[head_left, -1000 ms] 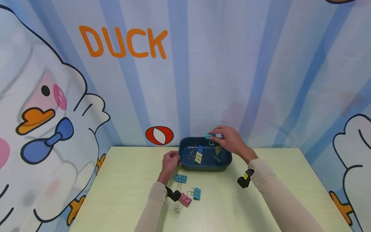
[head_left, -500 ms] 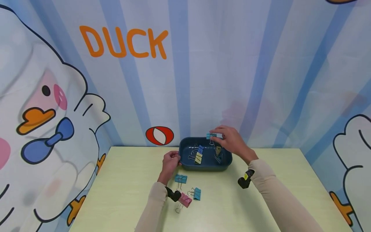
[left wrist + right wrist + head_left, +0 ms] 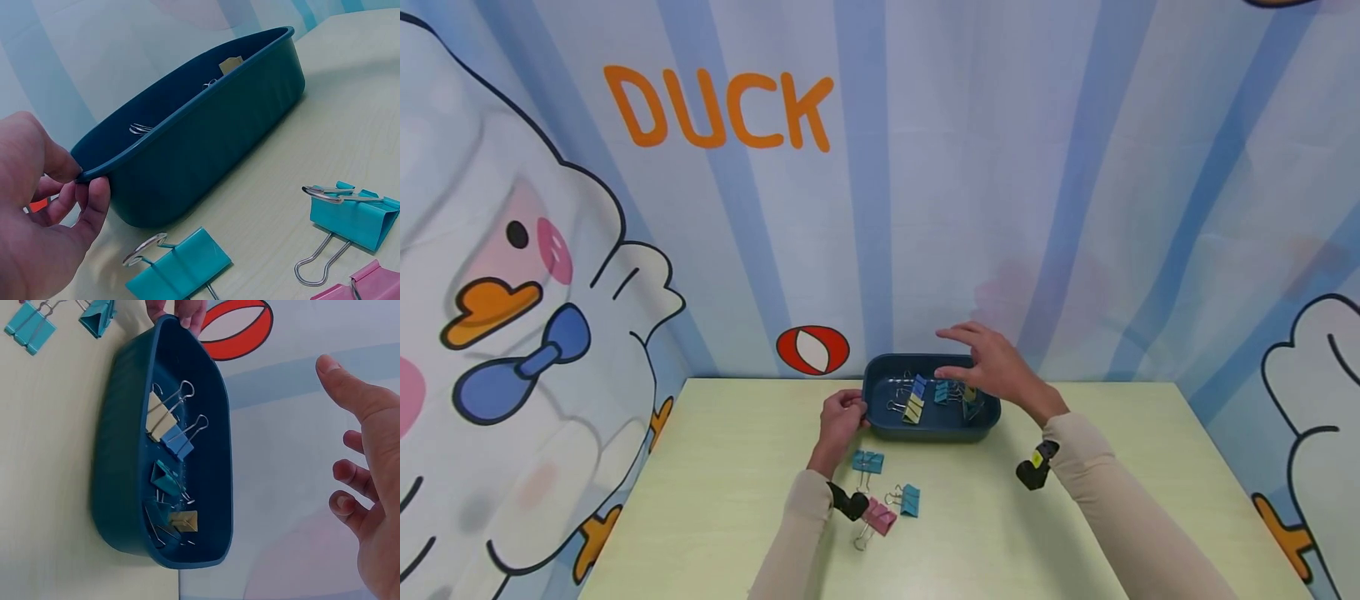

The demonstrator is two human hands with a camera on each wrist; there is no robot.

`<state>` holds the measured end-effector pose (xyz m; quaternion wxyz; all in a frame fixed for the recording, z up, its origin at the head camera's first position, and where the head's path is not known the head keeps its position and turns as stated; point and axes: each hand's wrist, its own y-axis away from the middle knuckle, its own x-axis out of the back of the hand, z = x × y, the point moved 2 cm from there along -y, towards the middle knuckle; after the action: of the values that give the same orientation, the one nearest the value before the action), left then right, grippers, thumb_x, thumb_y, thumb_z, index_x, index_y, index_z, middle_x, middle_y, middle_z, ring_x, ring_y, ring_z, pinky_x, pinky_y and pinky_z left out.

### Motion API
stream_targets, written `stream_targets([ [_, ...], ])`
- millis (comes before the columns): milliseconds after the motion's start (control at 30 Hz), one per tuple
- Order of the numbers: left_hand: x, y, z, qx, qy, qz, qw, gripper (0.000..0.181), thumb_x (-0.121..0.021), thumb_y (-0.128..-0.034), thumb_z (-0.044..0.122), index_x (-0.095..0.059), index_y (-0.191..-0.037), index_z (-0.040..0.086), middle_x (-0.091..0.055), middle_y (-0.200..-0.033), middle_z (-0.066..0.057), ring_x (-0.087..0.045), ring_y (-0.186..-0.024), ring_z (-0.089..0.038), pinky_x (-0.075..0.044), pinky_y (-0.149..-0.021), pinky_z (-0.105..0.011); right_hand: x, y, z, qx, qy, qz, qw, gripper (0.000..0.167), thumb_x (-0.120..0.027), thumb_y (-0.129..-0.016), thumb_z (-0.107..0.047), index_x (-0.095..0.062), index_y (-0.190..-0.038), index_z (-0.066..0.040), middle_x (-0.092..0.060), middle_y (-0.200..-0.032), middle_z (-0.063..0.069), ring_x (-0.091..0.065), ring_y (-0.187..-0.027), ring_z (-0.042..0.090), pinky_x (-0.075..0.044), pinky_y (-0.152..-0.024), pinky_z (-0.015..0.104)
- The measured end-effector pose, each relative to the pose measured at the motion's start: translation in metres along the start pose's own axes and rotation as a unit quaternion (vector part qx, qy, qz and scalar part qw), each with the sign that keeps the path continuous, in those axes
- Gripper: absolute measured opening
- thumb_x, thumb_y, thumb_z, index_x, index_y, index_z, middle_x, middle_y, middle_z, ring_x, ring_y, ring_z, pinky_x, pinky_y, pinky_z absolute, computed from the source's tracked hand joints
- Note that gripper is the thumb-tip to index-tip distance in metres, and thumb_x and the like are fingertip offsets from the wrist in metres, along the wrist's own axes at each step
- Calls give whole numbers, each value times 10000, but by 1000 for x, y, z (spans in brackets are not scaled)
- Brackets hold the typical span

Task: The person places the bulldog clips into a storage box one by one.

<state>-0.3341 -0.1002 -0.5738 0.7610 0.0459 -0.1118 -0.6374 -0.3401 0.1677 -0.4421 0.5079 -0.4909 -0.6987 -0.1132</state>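
A dark blue bin [image 3: 932, 435] stands at the back of the table. My left hand [image 3: 838, 425] pinches its left rim; in the left wrist view the thumb lies over the rim [image 3: 134, 153] and the fingers lie beneath. My right hand [image 3: 992, 360] hovers over the bin's right part, fingers spread, holding nothing. Inside the bin lie a cream binder clip [image 3: 160, 417], a blue binder clip [image 3: 178, 442], a teal binder clip [image 3: 165, 479], a tan binder clip [image 3: 184, 520] and a dark teal one beside it, partly overlapped.
In front of the bin, two teal binder clips, one nearer the bin [image 3: 868, 462] and one to the right [image 3: 909, 501], lie on the table [image 3: 1037, 533] with a pink binder clip [image 3: 880, 517]. A striped duck-print curtain [image 3: 925, 167] rises directly behind the bin.
My right hand has let go of a teal binder clip, which now lies in the bin. Its fingers have spread apart. My left hand stays on the rim.
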Motion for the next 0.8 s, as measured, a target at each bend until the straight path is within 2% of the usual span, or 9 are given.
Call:
stream_targets([
  [67,0,0,0,16,-8,8,10000,303,-563,-1011,36,-626,-1294,-50,-637,-1069,-155,-596,-816,-207,-581,-726,-258,-3,2,-2,-21,-62,-35,10000,638,-809,-901,-378,-613,-1449,-116,-591,-1393,125,-504,-665,118,-537,-743,417],
  [200,0,1,0,46,-14,4,10000,304,-559,-1015,39,-627,-1300,-45,-635,-1075,-156,-597,-826,-212,-585,-740,-267,-15,10,-6,-53,-180,-219,9996,626,-796,-909,-404,-615,-1447,-138,-592,-1399,96,-517,-680,130,-523,-700,392],
  [300,0,1,0,46,-4,5,10000,303,-559,-1016,38,-628,-1300,-45,-638,-1073,-154,-597,-822,-208,-584,-736,-264,-28,20,-12,17,-187,-342,9992,609,-795,-909,-406,-626,-1432,-144,-603,-1387,90,-583,-745,141,-536,-716,397],
  [367,0,1,-1,36,15,-5,10000,304,-562,-1015,35,-627,-1299,-49,-639,-1068,-154,-596,-811,-203,-583,-730,-263,-37,28,-17,57,-165,-425,9989,601,-796,-904,-420,-639,-1420,-155,-614,-1377,82,-631,-797,152,-558,-771,413],
  [433,-1,1,-1,7,28,-11,10000,307,-564,-1009,26,-626,-1297,-60,-642,-1063,-154,-597,-796,-195,-589,-732,-281,-47,36,-22,180,-39,-477,9987,589,-781,-911,-443,-649,-1409,-157,-626,-1369,84,-675,-944,185,-565,-872,459],
  [600,-1,0,-1,-50,21,-9,10000,316,-559,-996,12,-624,-1293,-73,-642,-1058,-150,-595,-775,-183,-600,-765,-338,-72,56,-30,574,-7,-675,9961,562,-750,-929,-472,-666,-1386,-155,-650,-1328,47,-660,-1121,213,-557,-935,459],
  [700,-1,0,-1,-52,13,0,10000,316,-558,-996,14,-624,-1293,-72,-641,-1058,-150,-593,-772,-183,-600,-764,-338,-86,68,-32,630,-196,-856,9941,542,-750,-935,-459,-671,-1378,-158,-656,-1306,12,-657,-1046,164,-569,-858,385],
  [800,0,-1,-1,-37,16,7,10000,315,-559,-997,17,-626,-1293,-71,-640,-1059,-151,-594,-765,-185,-600,-755,-330,-101,79,-32,532,-351,-1105,9918,513,-755,-939,-425,-671,-1372,-163,-655,-1299,-3,-658,-1043,167,-565,-856,376],
])
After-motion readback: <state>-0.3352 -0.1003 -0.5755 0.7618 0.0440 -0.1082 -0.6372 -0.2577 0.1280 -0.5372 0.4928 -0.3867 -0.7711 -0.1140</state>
